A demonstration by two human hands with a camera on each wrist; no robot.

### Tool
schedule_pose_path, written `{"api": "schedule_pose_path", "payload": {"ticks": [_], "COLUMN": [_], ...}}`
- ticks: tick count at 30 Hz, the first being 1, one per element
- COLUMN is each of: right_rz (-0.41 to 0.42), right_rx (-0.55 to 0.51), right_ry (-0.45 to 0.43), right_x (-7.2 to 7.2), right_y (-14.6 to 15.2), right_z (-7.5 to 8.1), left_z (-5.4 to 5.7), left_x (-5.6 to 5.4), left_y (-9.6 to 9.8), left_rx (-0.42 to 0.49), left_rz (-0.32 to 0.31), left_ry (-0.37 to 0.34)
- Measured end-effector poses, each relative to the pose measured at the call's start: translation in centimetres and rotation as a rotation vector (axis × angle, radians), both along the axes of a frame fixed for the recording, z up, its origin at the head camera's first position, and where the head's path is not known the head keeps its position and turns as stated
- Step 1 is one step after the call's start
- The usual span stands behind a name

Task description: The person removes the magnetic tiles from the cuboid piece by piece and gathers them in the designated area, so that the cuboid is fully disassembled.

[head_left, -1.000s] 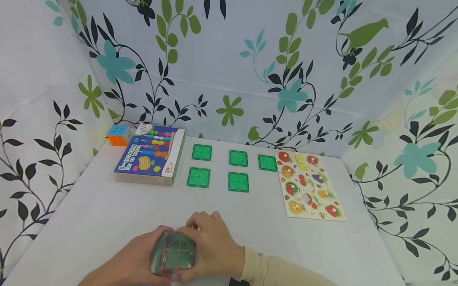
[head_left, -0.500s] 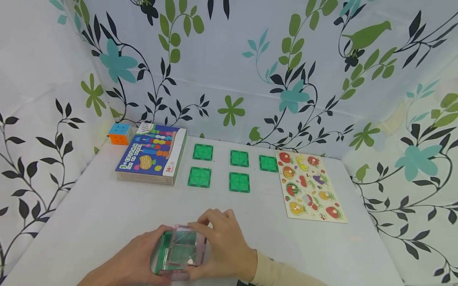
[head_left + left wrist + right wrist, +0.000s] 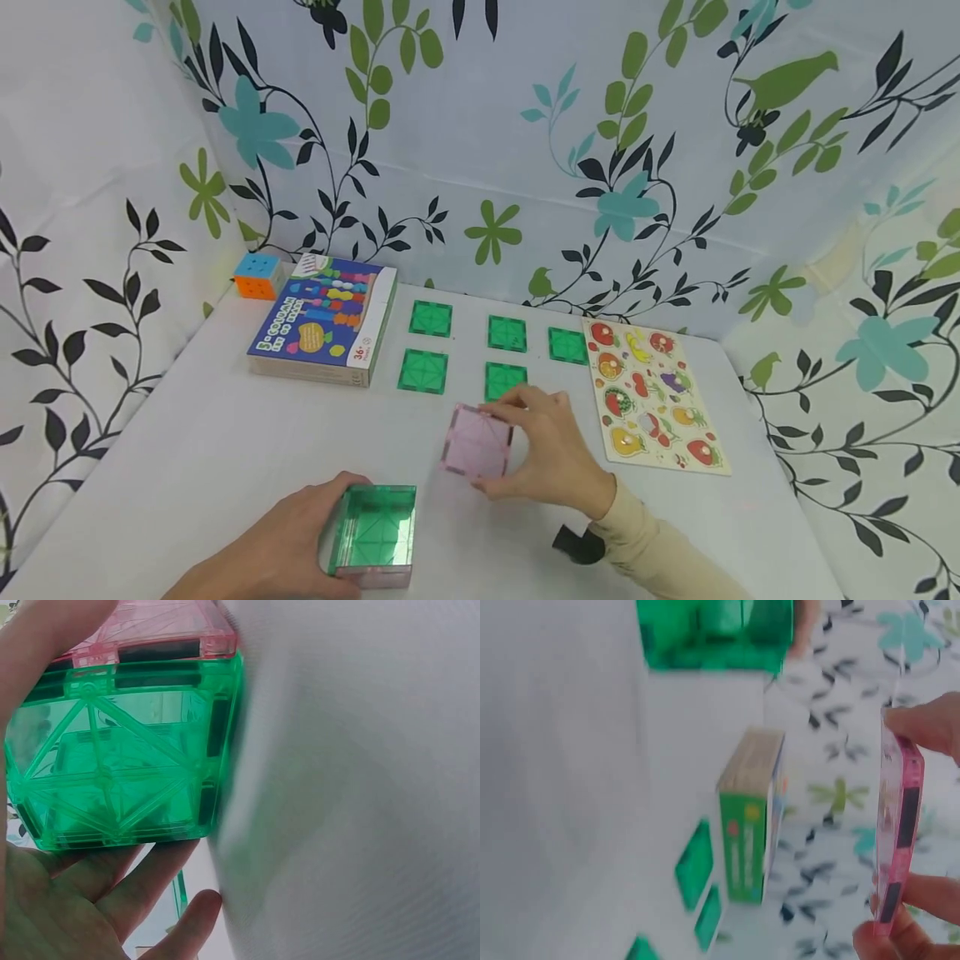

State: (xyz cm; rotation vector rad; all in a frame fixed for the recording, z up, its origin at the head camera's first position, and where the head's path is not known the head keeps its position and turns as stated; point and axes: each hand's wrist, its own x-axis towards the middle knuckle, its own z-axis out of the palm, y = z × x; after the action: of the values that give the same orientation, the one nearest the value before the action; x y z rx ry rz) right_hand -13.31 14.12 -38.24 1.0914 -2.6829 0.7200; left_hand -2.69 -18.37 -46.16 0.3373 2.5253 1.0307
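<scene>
In the head view my left hand (image 3: 281,542) grips a box of magnetic tiles (image 3: 377,533) low on the table, thumb at its near corner and fingers along the far side. The box has an open top, green walls and a pink near wall. Its green side panel (image 3: 109,769) and a pink one above it fill much of the left wrist view. Right of the box and raised above the table, my right hand (image 3: 551,454) pinches a square pink magnetic tile (image 3: 477,446) by opposite edges. Edge-on in the right wrist view, the tile's frame (image 3: 901,832) shows dark magnets.
Several green magnetic tiles (image 3: 422,371) lie flat in spaced rows toward the back. A blue game box (image 3: 318,317) and a small puzzle cube (image 3: 257,277) stand back left. On the right lies a fruit puzzle board (image 3: 652,396). Patterned cloth (image 3: 450,167) walls the table's back and sides.
My right hand has lifted the pink tile off the top of the box and carried it right and away from me, uncovering the opening. The left hand stays on the box.
</scene>
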Motion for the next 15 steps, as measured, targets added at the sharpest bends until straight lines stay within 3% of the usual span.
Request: {"api": "schedule_pose_path", "payload": {"ticks": [5, 10, 15], "right_rz": [-0.011, -0.002, -0.086], "right_rx": [0.025, 0.113, 0.256], "right_ry": [-0.092, -0.235, -0.37], "right_x": [-4.8, -9.9, -13.1], "right_y": [4.5, 9.0, 11.9], "right_z": [0.0, -1.2, -2.8], "left_z": [-0.1, 0.0, 0.0], "left_x": [0.1, 0.0, -0.1], "left_y": [-0.1, -0.2, -0.2], "left_rx": [0.012, 0.021, 0.021], "left_rz": [-0.007, -0.016, -0.018], "left_ry": [0.016, 0.031, 0.053]}}
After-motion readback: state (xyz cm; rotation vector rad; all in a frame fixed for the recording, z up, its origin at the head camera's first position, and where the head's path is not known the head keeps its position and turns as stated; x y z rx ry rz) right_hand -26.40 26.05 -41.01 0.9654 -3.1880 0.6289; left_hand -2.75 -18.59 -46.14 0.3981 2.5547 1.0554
